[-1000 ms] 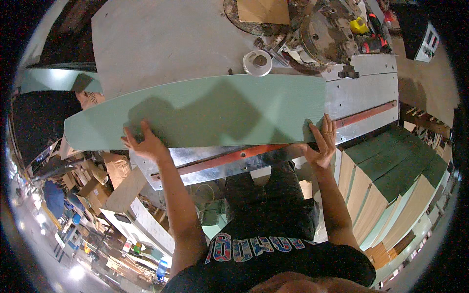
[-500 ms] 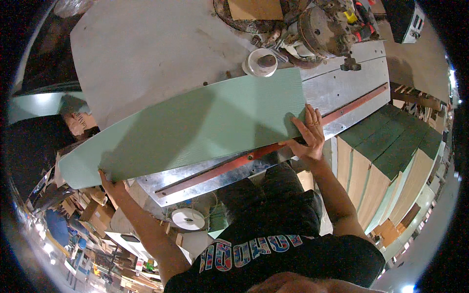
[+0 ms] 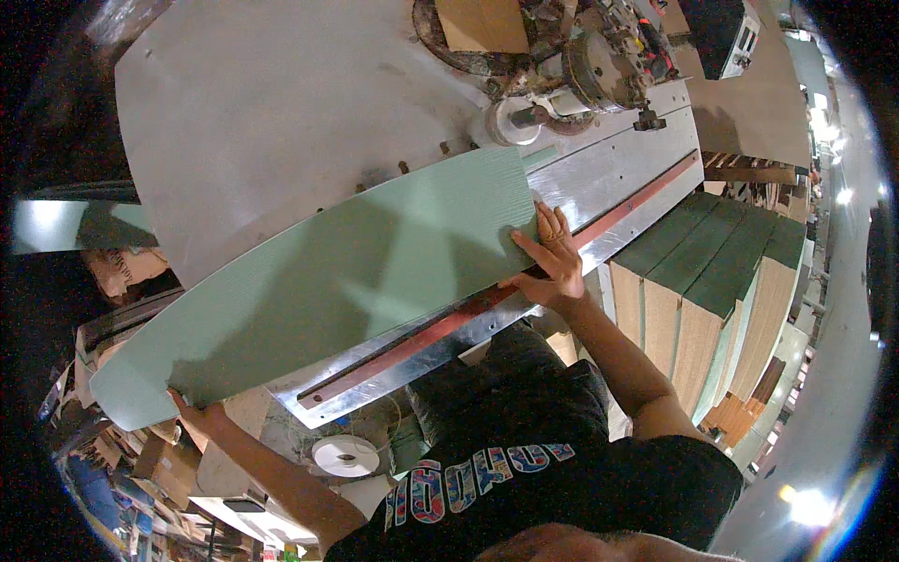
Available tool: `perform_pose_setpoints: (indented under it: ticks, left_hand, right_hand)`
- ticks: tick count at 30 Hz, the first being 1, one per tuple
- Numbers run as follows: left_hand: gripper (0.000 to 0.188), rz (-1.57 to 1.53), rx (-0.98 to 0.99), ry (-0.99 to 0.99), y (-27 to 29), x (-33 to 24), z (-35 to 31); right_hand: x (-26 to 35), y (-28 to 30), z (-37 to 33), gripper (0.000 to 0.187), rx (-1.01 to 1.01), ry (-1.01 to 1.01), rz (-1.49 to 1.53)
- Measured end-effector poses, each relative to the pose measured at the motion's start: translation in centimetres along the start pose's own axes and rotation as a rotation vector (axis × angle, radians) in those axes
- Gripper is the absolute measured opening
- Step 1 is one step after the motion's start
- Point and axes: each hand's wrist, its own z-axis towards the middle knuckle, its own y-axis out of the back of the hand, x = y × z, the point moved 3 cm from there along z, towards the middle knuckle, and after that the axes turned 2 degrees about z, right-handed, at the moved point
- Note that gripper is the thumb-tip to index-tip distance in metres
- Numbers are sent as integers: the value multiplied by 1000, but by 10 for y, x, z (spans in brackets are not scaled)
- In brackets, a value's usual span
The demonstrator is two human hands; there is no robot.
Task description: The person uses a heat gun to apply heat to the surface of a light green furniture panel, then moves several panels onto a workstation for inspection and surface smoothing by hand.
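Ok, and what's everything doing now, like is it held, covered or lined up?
Green panel: held slanted over the grey table, sticking out past its left side
Left hand: at the panel's near edge, partly hidden
Right hand: fingers spread at the panel's squarer end
Red strip: partly covered
Green-topped pieces: packed side by side

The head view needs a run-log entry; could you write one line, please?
panel: across table, left end overhanging; left hand: panel's near edge, left end; right hand: panel's right end; red strip: on table
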Motion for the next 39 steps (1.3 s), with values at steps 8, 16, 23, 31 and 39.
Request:
perform_pose_setpoints:
  ticks: [8,16,23,31,39]
  left_hand:
    - [36,-359,568,187,-15,59,-17]
    - [45,-8,-75,-198,12,19,-67]
    - [20,-462,-130,-338,73,-81,-120]
    - [91,-274,111,-395,18,-129,-216]
    - [93,-154,293,-239,-67,-19,-312]
  right_hand:
    - [40,-30,3,76,-15,-2,-37]
    - [103,-38,81,69,42,-31,35]
    - [177,-1,58,50,-102,-402,374]
    - [163,55,-5,46,-35,-466,855]
    - [107,162,-138,51,-178,-727,961]
